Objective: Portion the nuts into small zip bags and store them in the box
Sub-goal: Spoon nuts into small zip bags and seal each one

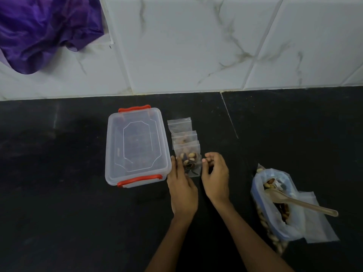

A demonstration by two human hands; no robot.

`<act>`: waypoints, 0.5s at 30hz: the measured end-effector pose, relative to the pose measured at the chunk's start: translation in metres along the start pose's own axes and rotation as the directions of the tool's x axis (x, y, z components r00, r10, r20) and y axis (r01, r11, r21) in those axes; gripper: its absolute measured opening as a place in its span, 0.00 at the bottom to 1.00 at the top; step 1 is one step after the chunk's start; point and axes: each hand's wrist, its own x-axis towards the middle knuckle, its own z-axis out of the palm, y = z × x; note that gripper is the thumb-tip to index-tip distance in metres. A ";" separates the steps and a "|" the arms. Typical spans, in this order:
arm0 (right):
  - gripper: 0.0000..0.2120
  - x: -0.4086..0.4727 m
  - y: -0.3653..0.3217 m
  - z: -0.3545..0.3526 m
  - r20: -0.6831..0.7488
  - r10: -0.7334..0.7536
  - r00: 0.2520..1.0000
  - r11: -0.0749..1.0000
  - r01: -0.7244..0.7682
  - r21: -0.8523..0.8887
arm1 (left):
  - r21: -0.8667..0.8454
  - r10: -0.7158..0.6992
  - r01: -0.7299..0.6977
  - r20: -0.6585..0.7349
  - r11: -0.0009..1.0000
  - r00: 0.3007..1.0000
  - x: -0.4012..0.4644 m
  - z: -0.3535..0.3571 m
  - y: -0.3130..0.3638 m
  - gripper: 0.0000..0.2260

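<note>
Beside the box: you have three small zip bags [184, 146] lined up in an overlapping row just right of the closed box [135, 146], probably staged so they go in together once the lid comes off.
Nearest bag: the front bag [189, 163] lies flat on the black bench [68, 193], nuts showing through it.
Left hand [181, 191]: your fingers are straight and touch that bag's left edge, likely steadying it.
Right hand [215, 177]: your fingers are loosely curled just beside the bag's right edge; you grip nothing that I can see.
Supply: one large bag of nuts [275, 205] sits well apart on your right, mouth open, with one spoon [300, 203] resting in it for scooping.
Count: three small bags, one box, one large bag, one spoon.
</note>
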 end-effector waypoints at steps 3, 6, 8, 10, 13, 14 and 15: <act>0.05 0.000 0.002 0.001 0.000 -0.027 1.000 1.000 0.027 -0.015 | 0.036 0.021 -0.021 0.006 0.999 1.000 0.001 0.002 -0.002 0.27; 0.04 0.000 0.004 0.002 0.002 -0.042 0.999 0.999 0.042 -0.028 | 0.069 0.030 -0.030 -0.008 0.997 1.000 0.001 0.003 -0.002 0.26; 0.04 0.000 0.005 0.002 0.007 -0.045 0.999 0.999 0.045 -0.028 | 0.068 0.031 -0.030 -0.008 0.997 0.999 0.001 0.004 -0.003 0.27; 0.04 0.000 0.005 0.002 0.014 -0.051 0.999 0.998 0.051 -0.029 | 0.067 0.031 -0.031 -0.009 0.997 0.999 0.001 0.004 -0.004 0.27; 0.05 0.000 0.005 0.000 0.025 -0.059 0.998 0.998 0.059 -0.019 | 0.080 0.024 -0.023 -0.014 0.997 1.000 0.001 0.005 -0.004 0.28; 0.05 0.000 0.005 -0.001 0.032 -0.056 0.998 0.998 0.056 -0.014 | 0.081 0.023 -0.021 -0.016 0.997 1.000 0.001 0.006 -0.004 0.28; 0.05 0.000 0.006 -0.002 0.038 -0.052 0.998 0.999 0.053 -0.006 | 0.080 0.019 -0.018 -0.018 0.997 1.000 0.001 0.006 -0.004 0.28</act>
